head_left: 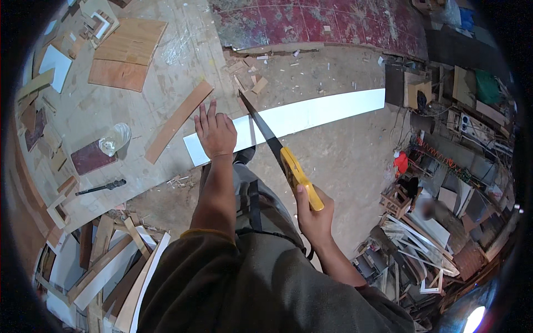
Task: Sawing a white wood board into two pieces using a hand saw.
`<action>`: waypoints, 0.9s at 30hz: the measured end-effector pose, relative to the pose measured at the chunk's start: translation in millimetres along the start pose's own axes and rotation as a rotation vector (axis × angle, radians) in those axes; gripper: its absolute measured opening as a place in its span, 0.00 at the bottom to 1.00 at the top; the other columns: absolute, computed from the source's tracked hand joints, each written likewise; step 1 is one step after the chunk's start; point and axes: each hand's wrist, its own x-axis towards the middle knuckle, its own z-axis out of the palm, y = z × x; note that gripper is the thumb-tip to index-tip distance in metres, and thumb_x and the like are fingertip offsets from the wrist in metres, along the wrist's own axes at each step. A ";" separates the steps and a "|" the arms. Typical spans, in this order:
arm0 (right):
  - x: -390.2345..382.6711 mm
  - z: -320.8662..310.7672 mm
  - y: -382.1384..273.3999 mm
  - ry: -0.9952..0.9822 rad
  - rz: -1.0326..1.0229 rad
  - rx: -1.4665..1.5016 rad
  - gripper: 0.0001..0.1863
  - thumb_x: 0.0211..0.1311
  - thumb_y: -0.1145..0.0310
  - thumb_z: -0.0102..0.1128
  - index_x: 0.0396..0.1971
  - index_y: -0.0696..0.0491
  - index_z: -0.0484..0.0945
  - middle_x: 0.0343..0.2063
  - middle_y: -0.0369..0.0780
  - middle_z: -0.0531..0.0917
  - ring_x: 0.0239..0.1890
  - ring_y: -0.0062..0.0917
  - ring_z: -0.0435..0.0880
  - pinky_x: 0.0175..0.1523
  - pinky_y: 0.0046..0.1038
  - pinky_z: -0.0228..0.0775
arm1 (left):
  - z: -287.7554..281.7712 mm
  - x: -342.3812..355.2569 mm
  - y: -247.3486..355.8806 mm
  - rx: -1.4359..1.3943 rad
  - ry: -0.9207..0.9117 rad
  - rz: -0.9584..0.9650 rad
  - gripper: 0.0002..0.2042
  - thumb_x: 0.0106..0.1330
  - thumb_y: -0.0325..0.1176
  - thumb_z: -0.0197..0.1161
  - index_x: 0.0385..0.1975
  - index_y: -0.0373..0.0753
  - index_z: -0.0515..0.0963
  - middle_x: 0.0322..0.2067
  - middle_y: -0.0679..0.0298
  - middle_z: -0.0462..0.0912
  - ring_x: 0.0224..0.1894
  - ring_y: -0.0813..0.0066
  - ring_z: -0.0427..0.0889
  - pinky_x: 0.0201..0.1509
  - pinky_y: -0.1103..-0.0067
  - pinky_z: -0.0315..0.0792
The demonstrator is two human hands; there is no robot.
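L to R. Dark tool (101, 187) and clear cup (115, 140) lie on the bench (186, 33), well apart from the hands; min. risk, unless the bench gets knocked hard, in which case the cup could tip. Strip (179, 122) lies loose just beside the L hand (215, 132), w/ no clamp visible; a bump from the fingers could shift it. L hand: palm down, fingers extended & slightly parted, flat on the white board (313, 112) near its L end, gripping nothing. One palm is the only visible hold here, so the board could pivot or slide if pushed sideways. The saw (284, 158) slants across the board just R of the L hand, tip past the far edge; tooth contact can't be told. A blade that jumps or wanders L could nick the fingers, cause being the narrow gap. R hand (316, 215): fingers closed round the yellow handle; a twisted wrist could bind or bend the thin blade. Board's R part runs out beyond the bench, twd. a dark block (395, 86); support there is unclear. If none, sag or tipping is poss.
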 end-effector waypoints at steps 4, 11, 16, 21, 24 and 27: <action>11.5 14.0 10.1 -0.024 -0.037 -0.036 0.16 0.72 0.64 0.60 0.27 0.62 0.78 0.17 0.34 0.76 0.23 0.13 0.71 0.27 0.24 0.64 | -0.7 -1.4 -5.5 0.013 0.068 0.010 0.09 0.70 0.34 0.53 0.33 0.39 0.79 0.66 0.64 0.73 0.73 0.59 0.63 0.75 0.57 0.55; -6.2 7.2 21.0 0.036 -0.084 0.011 0.16 0.72 0.65 0.61 0.26 0.62 0.78 0.18 0.34 0.76 0.24 0.12 0.72 0.27 0.23 0.64 | -5.7 -2.0 -2.7 0.007 0.072 -0.007 0.09 0.70 0.35 0.55 0.34 0.39 0.80 0.62 0.62 0.75 0.71 0.58 0.66 0.72 0.57 0.58; 7.7 21.8 21.6 -0.017 -0.092 0.022 0.15 0.72 0.66 0.61 0.27 0.61 0.79 0.17 0.34 0.76 0.24 0.12 0.73 0.27 0.22 0.64 | -5.5 -2.3 -1.1 -0.020 0.214 -0.033 0.08 0.65 0.39 0.64 0.29 0.43 0.82 0.42 0.63 0.78 0.48 0.59 0.74 0.58 0.61 0.67; -0.2 11.0 13.2 0.006 -0.077 0.014 0.14 0.72 0.66 0.60 0.28 0.61 0.79 0.18 0.32 0.75 0.23 0.12 0.71 0.27 0.22 0.63 | -2.4 -3.8 -3.4 0.044 0.120 -0.089 0.08 0.66 0.40 0.63 0.29 0.44 0.82 0.36 0.66 0.79 0.44 0.61 0.74 0.52 0.63 0.67; 8.4 17.7 20.1 -0.030 -0.093 0.013 0.14 0.72 0.67 0.60 0.29 0.61 0.79 0.18 0.31 0.75 0.23 0.12 0.70 0.26 0.22 0.62 | -1.3 -5.9 -2.1 0.068 0.124 -0.085 0.09 0.67 0.40 0.61 0.29 0.44 0.82 0.34 0.66 0.79 0.44 0.61 0.75 0.51 0.64 0.67; 6.1 10.7 11.7 -0.026 -0.022 0.035 0.14 0.73 0.67 0.59 0.28 0.61 0.78 0.18 0.30 0.74 0.23 0.11 0.69 0.27 0.21 0.62 | 0.9 -6.2 -5.8 0.063 0.107 -0.093 0.09 0.67 0.40 0.60 0.29 0.43 0.81 0.35 0.65 0.79 0.44 0.61 0.75 0.52 0.64 0.67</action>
